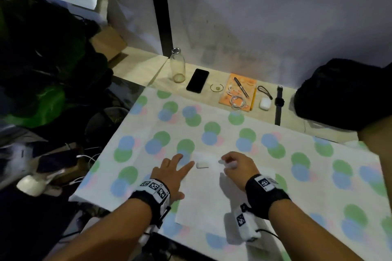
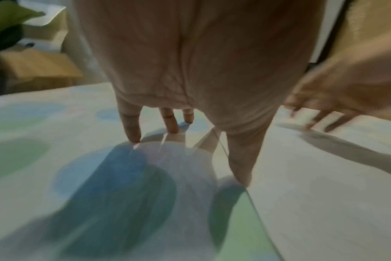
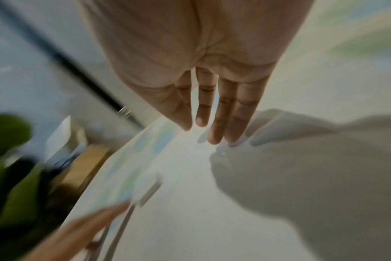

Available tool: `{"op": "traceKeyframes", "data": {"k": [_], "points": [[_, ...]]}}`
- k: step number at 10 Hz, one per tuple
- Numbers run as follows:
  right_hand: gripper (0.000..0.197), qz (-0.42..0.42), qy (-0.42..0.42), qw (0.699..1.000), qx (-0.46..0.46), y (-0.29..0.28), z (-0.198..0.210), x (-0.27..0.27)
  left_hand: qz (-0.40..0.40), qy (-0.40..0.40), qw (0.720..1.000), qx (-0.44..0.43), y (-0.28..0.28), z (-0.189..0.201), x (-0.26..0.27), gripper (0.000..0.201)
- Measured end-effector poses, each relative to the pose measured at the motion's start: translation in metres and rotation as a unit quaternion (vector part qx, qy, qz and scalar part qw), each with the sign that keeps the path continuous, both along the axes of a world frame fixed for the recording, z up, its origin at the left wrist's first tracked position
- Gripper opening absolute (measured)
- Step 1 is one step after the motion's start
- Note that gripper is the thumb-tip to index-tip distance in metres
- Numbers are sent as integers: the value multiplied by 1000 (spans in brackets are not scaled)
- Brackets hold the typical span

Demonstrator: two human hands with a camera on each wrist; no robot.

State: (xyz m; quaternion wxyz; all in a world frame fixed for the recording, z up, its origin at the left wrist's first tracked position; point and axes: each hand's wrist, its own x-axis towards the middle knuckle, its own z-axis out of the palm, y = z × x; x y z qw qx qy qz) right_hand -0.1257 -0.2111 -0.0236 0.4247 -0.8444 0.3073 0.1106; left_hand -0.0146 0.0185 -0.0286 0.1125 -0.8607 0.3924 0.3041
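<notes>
A white sheet of paper [image 1: 212,199] lies on the dotted tablecloth [image 1: 318,167]. On its far edge rests a small white rounded block [image 1: 202,165], seen as a grey blur in the right wrist view [image 3: 150,194]. My left hand [image 1: 171,172] is just left of the block, fingers spread and straight, tips down on the cloth at the paper's edge [image 2: 248,192]. My right hand [image 1: 237,165] hovers just right of the block, blurred. The right wrist view shows its fingers [image 3: 225,113] straight and together, holding nothing.
Along the far table edge stand a glass bottle [image 1: 177,65], a black phone [image 1: 197,80], an orange notebook [image 1: 238,93] with pen and earphone cable, a white earbud case [image 1: 264,104] and a watch [image 1: 279,104]. A black bag [image 1: 343,95] fills the back right. The table's left edge drops to cluttered floor.
</notes>
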Motion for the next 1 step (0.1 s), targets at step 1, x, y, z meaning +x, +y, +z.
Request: {"op": "traceKeyframes", "data": {"k": [1], "points": [[10,-201,44,976,70,-41,12,-78,21,59,998,-17,17,11,-8,100]]}}
